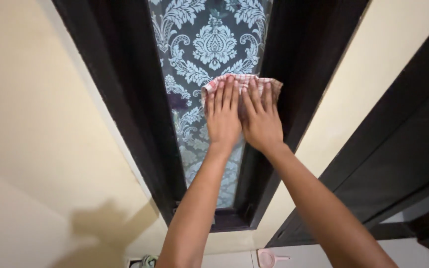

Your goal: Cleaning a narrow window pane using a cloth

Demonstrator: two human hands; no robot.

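Left hand (223,116): flat, fingers extended, pressing the cloth (242,83) against the glass.
Right hand (261,120): flat likewise, touching the left, on the same cloth.
Cloth: checked red-white, under both sets of fingertips, showing above them; long axis across the pane.
Pane (209,44): narrow, blue damask pattern.
Frame (130,94): dark wood, either side.
Wall (35,109): cream.

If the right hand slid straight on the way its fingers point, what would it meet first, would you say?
The right hand lies flat on the checked cloth, fingers pointing up the patterned glass panel. Beyond the cloth's edge, only more glass shows; the way looks free.
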